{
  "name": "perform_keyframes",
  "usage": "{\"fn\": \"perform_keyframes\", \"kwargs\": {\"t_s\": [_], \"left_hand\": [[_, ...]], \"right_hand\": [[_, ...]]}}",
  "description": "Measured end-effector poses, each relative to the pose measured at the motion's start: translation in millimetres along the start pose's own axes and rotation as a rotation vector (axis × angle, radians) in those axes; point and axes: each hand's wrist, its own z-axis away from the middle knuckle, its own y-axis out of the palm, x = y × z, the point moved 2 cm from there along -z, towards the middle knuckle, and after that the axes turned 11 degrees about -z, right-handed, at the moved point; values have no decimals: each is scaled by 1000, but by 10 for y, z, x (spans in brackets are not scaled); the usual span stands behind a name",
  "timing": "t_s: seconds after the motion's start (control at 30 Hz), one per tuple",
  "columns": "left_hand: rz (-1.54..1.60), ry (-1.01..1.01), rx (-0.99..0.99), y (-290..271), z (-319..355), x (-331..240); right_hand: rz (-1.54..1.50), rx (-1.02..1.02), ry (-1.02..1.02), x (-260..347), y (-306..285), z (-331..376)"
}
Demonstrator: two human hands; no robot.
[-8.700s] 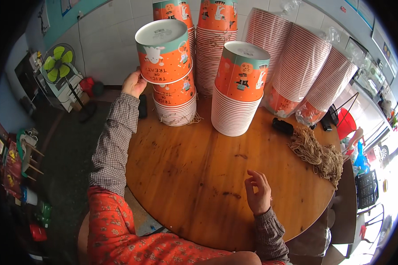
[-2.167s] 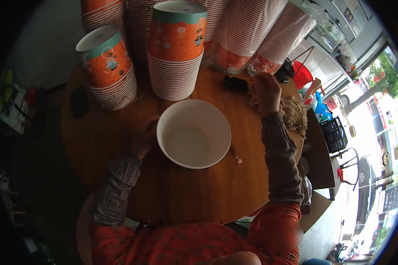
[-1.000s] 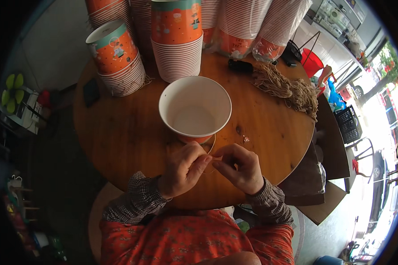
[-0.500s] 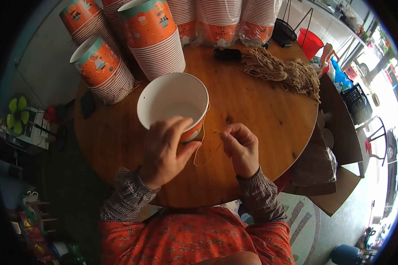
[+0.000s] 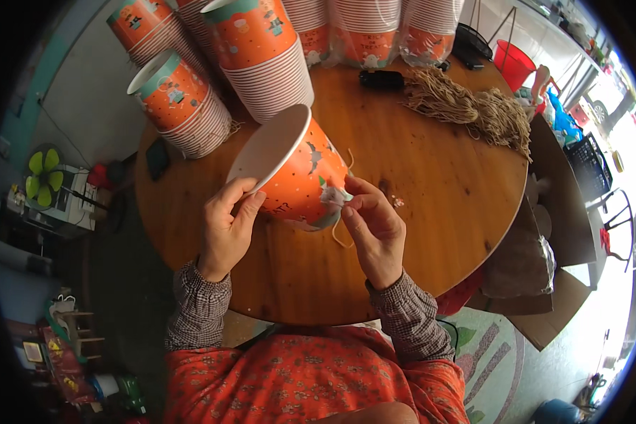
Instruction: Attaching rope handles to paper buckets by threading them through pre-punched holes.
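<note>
An orange paper bucket (image 5: 297, 187) with a white inside and printed bats and a ghost is tilted over the table, its mouth turned to the upper left. My left hand (image 5: 226, 230) is closed on its rim, thumb on the outer wall and fingers at the mouth. At the lower right side of the bucket, my right hand (image 5: 376, 233) pinches with thumb and forefinger against the wall near the base. A thin beige cord (image 5: 342, 239) shows beside and below the base; the bucket hides part of it. Whether the right fingertips also hold cord is unclear.
Stacks of similar buckets (image 5: 268, 85) stand at the back of the round wooden table (image 5: 445, 205). Back right lie a bundle of beige cords (image 5: 466, 106) and a black object (image 5: 381, 79). Small scraps (image 5: 398, 203) lie right of my right hand. An open cardboard box (image 5: 558, 212) stands beyond the right edge.
The bucket has gone from standing mouth-up to tilted leftward. My left hand has shifted left and now grips the rim. My right hand has moved left from the loose cord to the bucket's base.
</note>
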Motion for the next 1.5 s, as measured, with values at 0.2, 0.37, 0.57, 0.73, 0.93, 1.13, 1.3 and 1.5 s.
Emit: {"fn": "perform_keyframes", "kwargs": {"t_s": [0.2, 0.37, 0.57, 0.73, 0.93, 1.13, 1.3, 1.5], "left_hand": [[107, -85, 36, -121, 119, 79], [312, -155, 106, -209, 220, 98], [219, -135, 49, -275, 209, 160], [215, -141, 73, -341, 282, 100], [154, -25, 22, -258, 305, 53], [130, 20, 0, -253, 318, -40], [125, 16, 21, -216, 328, -34], [136, 84, 0, -196, 272, -93]], "right_hand": [[154, 87, -46, 49, 203, 35], [372, 226, -162, 95, 346, 84], [390, 358, -97, 31, 495, 260], [355, 239, -224, 188, 666, 8], [395, 240, -248, 158, 858, -59], [472, 222, -322, 159, 894, -53], [517, 224, -339, 177, 884, -61], [437, 217, -252, 188, 845, -33]]}}
